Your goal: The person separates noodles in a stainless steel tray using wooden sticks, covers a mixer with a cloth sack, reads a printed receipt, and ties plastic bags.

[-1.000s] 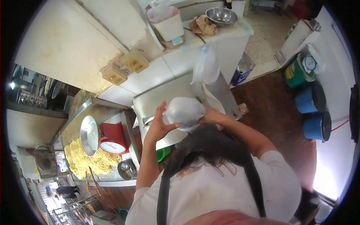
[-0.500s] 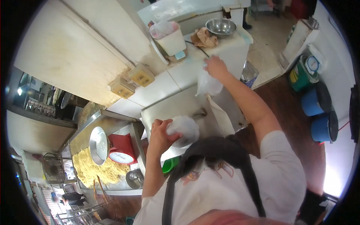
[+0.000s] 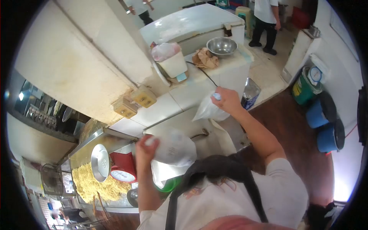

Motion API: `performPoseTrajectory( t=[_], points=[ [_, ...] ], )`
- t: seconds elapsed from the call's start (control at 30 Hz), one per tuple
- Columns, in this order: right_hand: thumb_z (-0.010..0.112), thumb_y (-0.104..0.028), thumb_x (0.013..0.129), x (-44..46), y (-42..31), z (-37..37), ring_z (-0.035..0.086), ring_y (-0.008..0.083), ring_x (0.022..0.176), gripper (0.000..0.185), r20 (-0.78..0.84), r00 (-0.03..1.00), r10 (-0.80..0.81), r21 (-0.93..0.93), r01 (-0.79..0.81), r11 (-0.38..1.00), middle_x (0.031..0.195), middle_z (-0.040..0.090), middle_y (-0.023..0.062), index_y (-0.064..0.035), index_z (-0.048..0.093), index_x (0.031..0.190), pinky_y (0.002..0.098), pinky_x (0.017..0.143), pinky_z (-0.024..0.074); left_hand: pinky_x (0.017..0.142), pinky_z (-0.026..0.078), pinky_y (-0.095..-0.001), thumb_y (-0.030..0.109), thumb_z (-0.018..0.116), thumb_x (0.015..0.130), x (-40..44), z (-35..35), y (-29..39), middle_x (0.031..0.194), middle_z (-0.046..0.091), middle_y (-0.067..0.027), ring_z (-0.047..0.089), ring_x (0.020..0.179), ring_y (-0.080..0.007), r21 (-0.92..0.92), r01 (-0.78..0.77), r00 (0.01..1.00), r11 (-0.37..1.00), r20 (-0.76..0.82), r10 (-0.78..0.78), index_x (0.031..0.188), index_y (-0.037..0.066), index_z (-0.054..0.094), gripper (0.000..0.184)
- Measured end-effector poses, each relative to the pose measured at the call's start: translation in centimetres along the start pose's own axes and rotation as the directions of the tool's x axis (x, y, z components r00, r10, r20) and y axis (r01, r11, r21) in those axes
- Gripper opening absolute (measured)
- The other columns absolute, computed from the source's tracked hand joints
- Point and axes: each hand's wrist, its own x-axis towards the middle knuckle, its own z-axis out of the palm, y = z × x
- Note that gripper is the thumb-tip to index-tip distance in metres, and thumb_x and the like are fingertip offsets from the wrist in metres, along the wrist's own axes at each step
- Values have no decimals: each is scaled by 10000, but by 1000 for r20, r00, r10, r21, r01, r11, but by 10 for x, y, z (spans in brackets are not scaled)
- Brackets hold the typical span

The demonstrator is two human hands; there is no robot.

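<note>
My left hand (image 3: 145,149) is closed on one edge of a whitish plastic bag (image 3: 177,148), which bulges out to the right. What the bag contains is too cloudy to make out. Up and to the right, my right hand (image 3: 227,100) grips the gathered top of another translucent plastic bag (image 3: 211,109), a bit of pale blue showing at the fingers. This second bag hangs over the sink-like basin (image 3: 220,138). Below the left-hand bag, a green container (image 3: 168,185) is partly hidden by my apron.
Left of me, a red scale (image 3: 123,165) with a metal pan (image 3: 101,163) stands beside piled yellow noodles (image 3: 86,180). Ahead are a white bin (image 3: 173,64), crumpled brown paper (image 3: 205,58) and a steel bowl (image 3: 222,46). Blue buckets (image 3: 321,115) line the right wall; a person (image 3: 265,23) stands beyond.
My left hand has moved left and down, and its bag now reaches out sideways from the fingers. The right hand and its bag have come lower. The view has tilted up, showing a standing person.
</note>
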Motion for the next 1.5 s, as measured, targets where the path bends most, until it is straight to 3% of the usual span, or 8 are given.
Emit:
performPoseTrajectory(
  t=[0.2,0.37,0.5,0.63,0.7,0.83,0.97,1.5],
  points=[
    [736,-326,820,-14,-84,-54,657,327,693,253,-60,977,-206,81,210,974,735,653,93,-106,613,832,449,602,520,774,507,-331,178,740,869,53,-46,47,834,691,-131,604,792,-154,123,-151,969,981,-178,172,975,-28,670,241],
    [756,-357,829,-51,-110,-5,671,334,748,289,124,959,-257,169,235,957,813,685,100,-94,646,876,437,631,532,831,544,-460,385,769,822,113,24,-24,993,708,-277,676,970,-460,268,-92,993,959,-44,108,1089,10,711,463],
    [768,-415,836,-84,-110,40,679,350,762,361,270,936,-226,264,154,952,845,698,124,-80,651,902,450,654,537,842,539,-490,512,798,808,114,53,-26,1013,710,-276,674,955,-462,338,-164,971,927,-112,212,1174,-6,689,644],
    [732,-476,865,-87,-115,42,678,373,715,414,231,967,-107,238,50,970,765,689,153,-83,636,957,483,635,529,707,500,-397,275,853,810,53,35,42,824,609,-105,569,725,-288,291,-233,864,928,-375,335,1091,-14,647,453],
    [734,-496,861,-83,-114,42,677,386,693,449,243,970,20,192,-68,979,710,676,164,-70,637,964,483,620,532,620,465,-307,116,851,792,14,40,44,782,574,-84,549,690,-183,52,-284,931,957,-223,288,971,11,640,297],
    [801,-491,805,-72,-108,58,668,358,635,463,163,987,7,100,-24,995,648,659,132,-64,653,906,451,580,531,639,510,-340,134,914,707,-42,80,34,849,618,-92,614,740,-235,-129,-436,891,891,80,448,902,53,658,332],
    [790,-508,808,-62,-117,64,664,365,639,490,264,964,32,68,-51,996,650,651,133,-53,628,892,460,580,524,675,514,-378,102,886,722,-46,122,15,910,622,-110,626,784,-293,-46,-447,894,893,-34,446,912,52,656,303],
    [753,-454,845,-65,-128,57,682,419,707,450,288,953,-89,182,37,983,735,683,185,-54,602,985,517,605,525,692,483,-240,72,775,880,-49,94,38,827,646,6,587,743,-79,-561,328,925,760,355,-137,898,50,636,142]
  ],
)
